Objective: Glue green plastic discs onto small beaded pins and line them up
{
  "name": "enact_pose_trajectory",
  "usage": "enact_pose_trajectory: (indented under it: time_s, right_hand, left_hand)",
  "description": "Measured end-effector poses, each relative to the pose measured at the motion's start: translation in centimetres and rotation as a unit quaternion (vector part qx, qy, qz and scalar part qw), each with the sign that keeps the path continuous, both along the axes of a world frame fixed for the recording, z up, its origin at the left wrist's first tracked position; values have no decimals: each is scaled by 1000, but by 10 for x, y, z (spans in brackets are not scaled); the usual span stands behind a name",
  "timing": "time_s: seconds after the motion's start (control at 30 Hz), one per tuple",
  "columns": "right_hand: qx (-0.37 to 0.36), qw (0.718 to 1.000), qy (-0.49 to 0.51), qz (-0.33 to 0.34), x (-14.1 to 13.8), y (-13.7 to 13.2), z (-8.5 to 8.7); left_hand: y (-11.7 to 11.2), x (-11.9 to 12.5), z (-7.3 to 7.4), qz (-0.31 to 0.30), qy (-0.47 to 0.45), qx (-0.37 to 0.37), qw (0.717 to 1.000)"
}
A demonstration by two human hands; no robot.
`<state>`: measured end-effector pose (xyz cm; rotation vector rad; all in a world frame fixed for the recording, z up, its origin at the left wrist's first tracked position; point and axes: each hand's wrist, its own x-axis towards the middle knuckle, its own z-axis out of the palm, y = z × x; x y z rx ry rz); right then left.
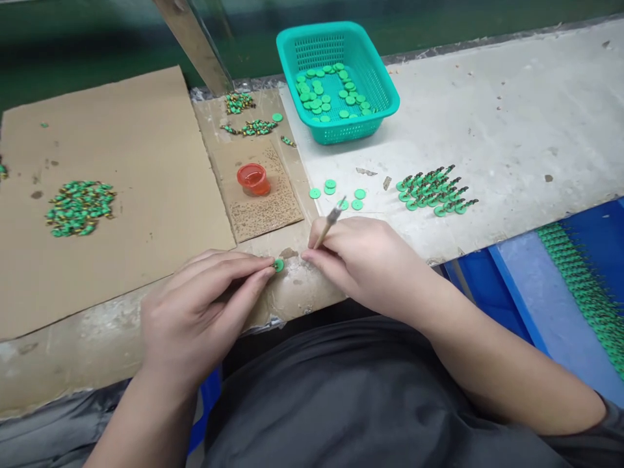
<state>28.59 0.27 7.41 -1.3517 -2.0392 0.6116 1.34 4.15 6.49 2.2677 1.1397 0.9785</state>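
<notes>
My left hand [195, 309] is closed, pinching a small piece between thumb and fingertips. A green disc [279, 265] shows at the end of that piece; the rest is mostly hidden by the fingers. My right hand [373, 253] is closed around a thin paintbrush [331, 221], its bristles pointing up and away from me. Several loose green discs [357, 205] lie just beyond the right hand. A red cup [254, 179] holding liquid stands on a speckled piece of cardboard [266, 218] ahead of the hands.
Farther back sits a teal basket [324, 135] containing green discs. Small green-and-brown figures are piled [80, 208] on the left cardboard [146, 156]. Rows of figures on green discs [436, 190] stand at right. A tray of many similar pieces [582, 286] is below the table edge.
</notes>
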Motion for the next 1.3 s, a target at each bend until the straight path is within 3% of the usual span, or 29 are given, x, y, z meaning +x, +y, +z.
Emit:
enact_pose_trajectory:
  time_s: [0.2,0.43,0.57,0.87,1.07,1.3]
  right_hand:
    - [14,994,95,43,-25,9,-8]
    - [20,995,76,56,-29,13,-11]
    - [-14,998,37,45,-31,13,-8]
    - [-12,997,24,70,-33,11,-5]
    - [19,990,28,136,-37,11,-4]
    - [-5,998,37,50,-28,26,-8]
  left_hand:
    - [-2,-1,-2,47,4,-37,998]
    - [-6,2,-2,53,1,-48,997]
    - [-8,2,-1,57,4,-45,997]
    - [-2,0,2,13,-1,-44,999]
    - [3,-8,-5,-14,-3,-3,1000]
    - [1,-7,-7,-16,-20,-15,1000]
